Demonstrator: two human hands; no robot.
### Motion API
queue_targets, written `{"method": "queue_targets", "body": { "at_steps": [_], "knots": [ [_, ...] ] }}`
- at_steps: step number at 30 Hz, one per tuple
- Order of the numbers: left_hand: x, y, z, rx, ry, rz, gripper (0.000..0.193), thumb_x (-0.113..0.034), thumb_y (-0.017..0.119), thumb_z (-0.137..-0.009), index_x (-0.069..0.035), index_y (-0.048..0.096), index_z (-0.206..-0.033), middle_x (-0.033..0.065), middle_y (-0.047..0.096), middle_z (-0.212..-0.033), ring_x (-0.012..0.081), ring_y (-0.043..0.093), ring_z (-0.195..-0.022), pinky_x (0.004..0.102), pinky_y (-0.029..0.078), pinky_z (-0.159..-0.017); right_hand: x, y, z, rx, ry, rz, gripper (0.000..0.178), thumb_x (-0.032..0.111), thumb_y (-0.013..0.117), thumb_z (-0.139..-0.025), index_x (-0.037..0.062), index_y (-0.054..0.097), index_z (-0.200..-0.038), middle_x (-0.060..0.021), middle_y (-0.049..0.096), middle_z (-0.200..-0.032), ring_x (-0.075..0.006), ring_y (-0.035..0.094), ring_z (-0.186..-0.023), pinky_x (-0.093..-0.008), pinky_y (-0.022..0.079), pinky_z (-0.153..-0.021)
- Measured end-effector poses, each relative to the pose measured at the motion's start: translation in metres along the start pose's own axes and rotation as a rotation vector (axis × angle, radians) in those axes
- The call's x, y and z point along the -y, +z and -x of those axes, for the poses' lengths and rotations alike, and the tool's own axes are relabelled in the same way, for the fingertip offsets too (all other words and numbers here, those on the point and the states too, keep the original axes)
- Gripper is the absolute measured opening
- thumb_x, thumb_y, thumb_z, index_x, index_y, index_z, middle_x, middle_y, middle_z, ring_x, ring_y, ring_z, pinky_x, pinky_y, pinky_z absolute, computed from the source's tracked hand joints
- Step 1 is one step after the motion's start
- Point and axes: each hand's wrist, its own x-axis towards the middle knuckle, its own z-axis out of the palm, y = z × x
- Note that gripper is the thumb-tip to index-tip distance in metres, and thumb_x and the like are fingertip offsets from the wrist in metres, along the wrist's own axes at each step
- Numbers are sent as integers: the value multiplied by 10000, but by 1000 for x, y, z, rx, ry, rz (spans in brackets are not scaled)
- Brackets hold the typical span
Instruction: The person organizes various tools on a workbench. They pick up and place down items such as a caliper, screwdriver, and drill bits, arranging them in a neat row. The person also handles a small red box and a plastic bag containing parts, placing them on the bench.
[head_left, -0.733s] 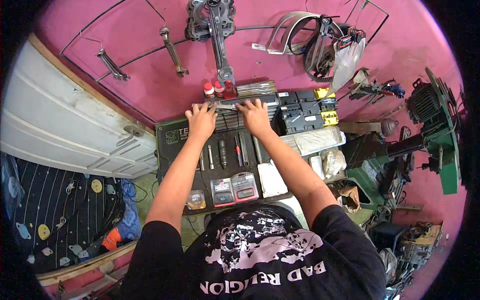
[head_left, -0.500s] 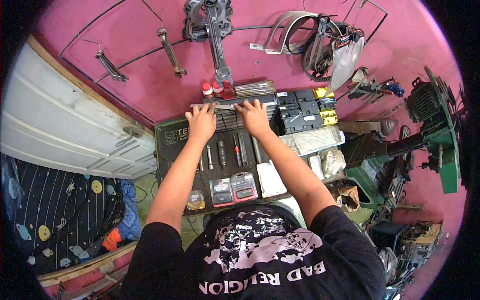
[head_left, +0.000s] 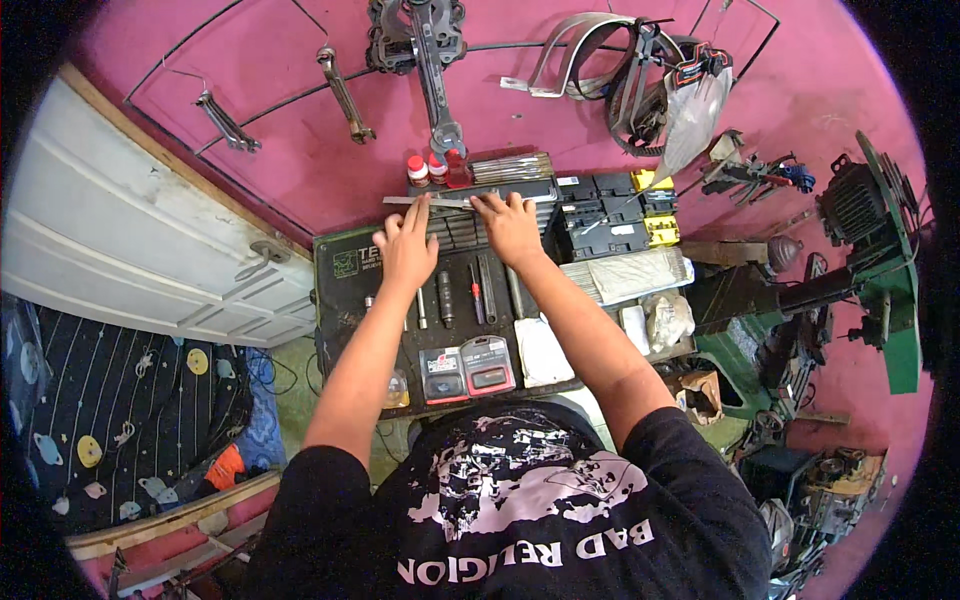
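Note:
A thin, pale, flat metal strip [head_left: 453, 203] lies crosswise at the far side of the dark workbench [head_left: 345, 300], along the front of a dark tool case [head_left: 545, 190]. At its right end, my right hand [head_left: 512, 228] is closed, thumb and fingers pinching it. My left hand [head_left: 407, 250] has its fingers stretched forward, the tips at the strip's middle and partly covering it; it does not grip it. Between my forearms lie a dark cylindrical tool [head_left: 446, 300], a red-handled tool [head_left: 476, 295] and a long dark bar [head_left: 487, 290].
Red-capped bottles [head_left: 417, 170] and a bundle of thin rods [head_left: 510, 168] stand behind the strip. Black-and-yellow boxes [head_left: 610, 225] are at the right. Nearer me are two blister packs [head_left: 487, 365] and a white cloth [head_left: 543, 352]. Wrenches [head_left: 345, 95] hang on the pink wall.
My left hand's fingers have straightened and lie closer together. The strip has moved slightly away from me, and its left end shows more. My right hand keeps its pinch.

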Motion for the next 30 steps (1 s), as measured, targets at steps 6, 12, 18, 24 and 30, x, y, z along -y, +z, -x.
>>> {"method": "queue_targets", "body": {
  "at_steps": [6,12,18,24,30],
  "knots": [
    [-7,2,157,-34,-193,111,758,-255,689,-902,-107,378,-1577,125,397,-1579,362,429,-1322,545,320,-1063,29,-55,31,-114,-31,-251,621,136,693,-836,218,562,-1437,33,576,-1425,-274,542,-1041,-437,430,-905],
    [42,-9,315,223,-464,27,778,-244,714,-872,-119,390,-1568,146,419,-1548,393,408,-1340,572,298,-1083,65,-37,167,168,-84,-501,522,94,716,-806,165,664,-1320,10,658,-1296,-278,546,-1014,-417,436,-876],
    [104,-24,375,359,-546,-74,768,-268,727,-884,-176,396,-1571,113,422,-1555,381,415,-1327,582,301,-1061,82,-31,269,491,-55,-442,533,226,734,-852,199,632,-1375,6,650,-1321,-288,557,-1089,-448,434,-909],
    [146,-31,388,451,-463,-52,707,-402,730,-889,-281,468,-1535,42,483,-1521,371,445,-1315,576,322,-1041,111,-34,295,575,102,-246,540,321,736,-871,297,609,-1395,37,550,-1456,-296,555,-1122,-466,446,-925],
    [177,-28,388,461,-335,40,591,-391,726,-887,-260,582,-1445,32,572,-1414,317,486,-1267,539,336,-1004,135,-28,299,451,250,-179,368,262,705,-894,303,707,-1260,80,620,-1379,-265,564,-1070,-454,430,-894]
  ]
}}
